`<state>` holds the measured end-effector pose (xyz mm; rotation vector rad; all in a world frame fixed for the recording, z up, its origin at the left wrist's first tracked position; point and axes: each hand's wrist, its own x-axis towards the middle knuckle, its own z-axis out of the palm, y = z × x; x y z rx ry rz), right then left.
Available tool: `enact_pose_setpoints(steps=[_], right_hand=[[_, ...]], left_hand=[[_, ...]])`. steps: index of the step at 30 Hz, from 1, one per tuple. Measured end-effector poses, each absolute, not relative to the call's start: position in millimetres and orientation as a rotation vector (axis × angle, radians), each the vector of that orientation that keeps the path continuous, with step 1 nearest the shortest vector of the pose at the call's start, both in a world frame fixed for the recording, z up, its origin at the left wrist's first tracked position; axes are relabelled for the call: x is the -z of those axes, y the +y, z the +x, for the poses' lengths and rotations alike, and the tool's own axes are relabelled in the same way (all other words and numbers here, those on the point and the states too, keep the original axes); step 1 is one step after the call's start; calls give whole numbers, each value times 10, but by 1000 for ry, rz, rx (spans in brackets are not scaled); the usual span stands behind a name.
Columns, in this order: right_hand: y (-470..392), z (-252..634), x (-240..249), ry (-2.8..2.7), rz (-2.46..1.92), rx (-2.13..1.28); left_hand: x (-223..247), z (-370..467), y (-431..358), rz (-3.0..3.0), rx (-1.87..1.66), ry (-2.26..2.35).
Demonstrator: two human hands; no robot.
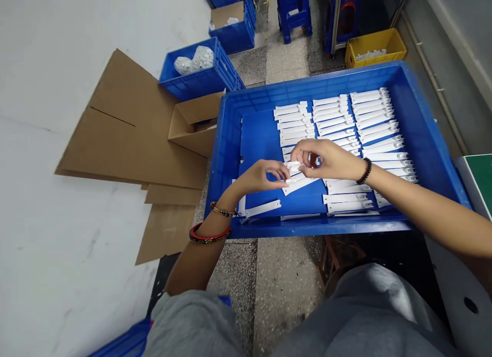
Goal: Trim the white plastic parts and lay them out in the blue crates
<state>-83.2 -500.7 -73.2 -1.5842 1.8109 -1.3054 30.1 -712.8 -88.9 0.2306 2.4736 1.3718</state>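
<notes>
My left hand [258, 176] is closed in a pinch at the near end of the left part of a white plastic strip row, with a small white piece [291, 181] at its fingertips. Close beside it, my right hand [328, 160] has thumb and fingers pinched on a white plastic strip [294, 165]; its far end is hidden by the fingers. Both hands are over a large blue tray [225, 142]. Under and beyond them lie several rows of long white plastic strips [374, 113]. One loose strip [263, 209] lies near my left wrist.
Flat cardboard sheets [126, 126] and an open cardboard box [192, 137] stand left of the tray. Beyond are a blue crate [226, 70] with white bags, a blue stool [294, 21] and a yellow bin [395, 44]. A green-topped surface [480, 177] is at the right.
</notes>
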Motion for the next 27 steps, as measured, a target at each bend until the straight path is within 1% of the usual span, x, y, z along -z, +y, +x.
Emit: enact_pose_setpoints(steps=[4, 9, 12, 16, 21, 27], right_hand=[[-5016, -871, 785, 1883, -1456, 1301], [-4998, -840, 774, 1730, -1307, 1290], [-4969, -869, 715, 1612, -1212, 1288], [-4935, -926, 669, 1618, -1265, 1235], [-4955, -827, 686, 1565, -1576, 921], [-5024, -526, 841, 1733, -1856, 272]], left_hand=[[923, 316, -6963, 410, -1252, 2443], [1007, 304, -6868, 404, -1206, 2383], [1006, 282, -6922, 379, -1194, 2401], [935, 308, -7146, 213, -1006, 2451], [868, 421, -7385, -31, -777, 2267], [940, 397, -7298, -41, -502, 2346]])
